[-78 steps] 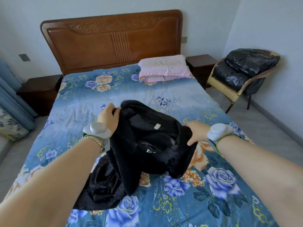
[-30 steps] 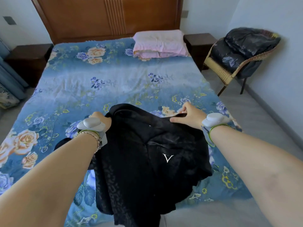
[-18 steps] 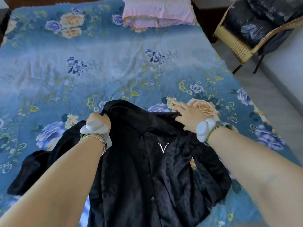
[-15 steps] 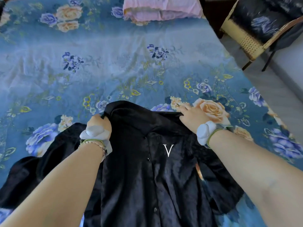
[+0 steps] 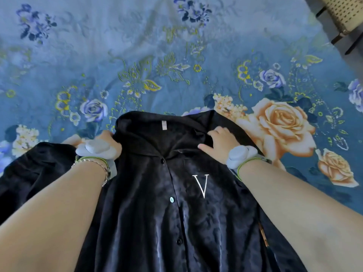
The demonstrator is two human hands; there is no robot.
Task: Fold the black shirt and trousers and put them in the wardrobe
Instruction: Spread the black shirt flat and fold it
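The black shirt lies front up on the bed, buttoned, with a white V on the chest and its collar pointing away from me. My left hand grips the shirt's left shoulder at the collar. My right hand lies flat on the right side of the collar, fingers spread, pressing the cloth down. More black cloth lies bunched at the left under my left forearm; I cannot tell whether it is a sleeve or the trousers.
The blue floral bedspread covers the bed beyond the shirt. A wicker chair's legs show at the top right beside the bed's right edge.
The shirt came down from mid-air and now lies spread flat on the bed. My right hand went from pinching the collar to pressing flat on it. My view has tilted down.
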